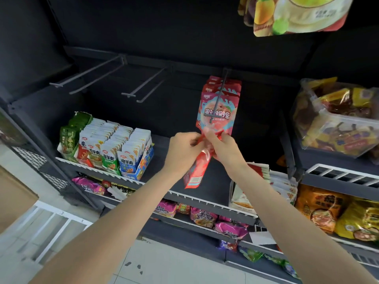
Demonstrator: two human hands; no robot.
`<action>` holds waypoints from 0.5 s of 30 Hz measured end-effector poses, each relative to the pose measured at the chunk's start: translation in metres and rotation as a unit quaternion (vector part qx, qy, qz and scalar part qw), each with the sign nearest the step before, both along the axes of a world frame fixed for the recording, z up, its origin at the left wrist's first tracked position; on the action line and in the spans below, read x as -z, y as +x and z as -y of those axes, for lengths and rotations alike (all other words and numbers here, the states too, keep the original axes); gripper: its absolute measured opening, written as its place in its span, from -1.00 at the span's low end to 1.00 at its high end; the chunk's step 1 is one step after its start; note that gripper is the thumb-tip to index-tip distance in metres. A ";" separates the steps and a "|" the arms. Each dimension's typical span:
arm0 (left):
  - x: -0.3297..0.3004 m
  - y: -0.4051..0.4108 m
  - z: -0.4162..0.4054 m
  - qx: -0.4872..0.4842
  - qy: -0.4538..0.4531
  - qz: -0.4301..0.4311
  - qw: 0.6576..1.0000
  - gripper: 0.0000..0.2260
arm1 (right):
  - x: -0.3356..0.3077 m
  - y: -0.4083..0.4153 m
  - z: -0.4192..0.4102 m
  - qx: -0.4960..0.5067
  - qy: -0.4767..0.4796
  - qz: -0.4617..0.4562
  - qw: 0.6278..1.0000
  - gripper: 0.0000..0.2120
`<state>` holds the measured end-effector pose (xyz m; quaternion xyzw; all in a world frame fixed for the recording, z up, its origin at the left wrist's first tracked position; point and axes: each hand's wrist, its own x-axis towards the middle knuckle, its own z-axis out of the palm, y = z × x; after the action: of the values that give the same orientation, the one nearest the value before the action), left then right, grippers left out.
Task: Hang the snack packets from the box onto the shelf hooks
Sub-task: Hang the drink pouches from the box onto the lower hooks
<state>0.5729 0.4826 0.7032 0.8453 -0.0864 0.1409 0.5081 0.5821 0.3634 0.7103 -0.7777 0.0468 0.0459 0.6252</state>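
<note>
A red snack packet (198, 167) hangs down from between both hands, its top edge at the fingers and its lower end pointing down and to the left, in front of the dark shelf face. The left hand (183, 149) pinches the packet's top from the left with curled fingers. The right hand (220, 145) grips the same top edge from the right, thumb uppermost. The two hands are together, touching or nearly so, both clamped on the packet.

Directly above the hands, a row of matching pink-and-red packets (218, 111) hangs on a dark shelf hook (222, 87); the front packet's lower edge sits just above the right hand's fingers. Whether the held packet touches it cannot be told.

To the left, two further hooks (86, 73) and (147, 84) project from the same rail and carry nothing.

On the shelf below left, upright display cartons of white, green and blue sachets (110, 148) stand side by side. At right, a clear bin of wrapped sweets (336, 119) rests on a higher shelf. Purple and yellow bags (231, 228) lie on the lower tiers. A fruit-printed pouch (293, 15) hangs at top right. A cardboard box corner (12, 199) shows at the left edge on the tiled floor (164, 267).
</note>
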 end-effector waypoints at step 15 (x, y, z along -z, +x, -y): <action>-0.007 0.008 -0.020 -0.041 0.000 0.046 0.998 -0.63 | -0.014 0.007 0.021 -0.023 -0.122 0.127 0.984 -0.86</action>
<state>0.5813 0.5030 0.7101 0.8406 -0.0751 0.2001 0.4977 0.5891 0.3423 0.7240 -0.8484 -0.0450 -0.0449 0.5255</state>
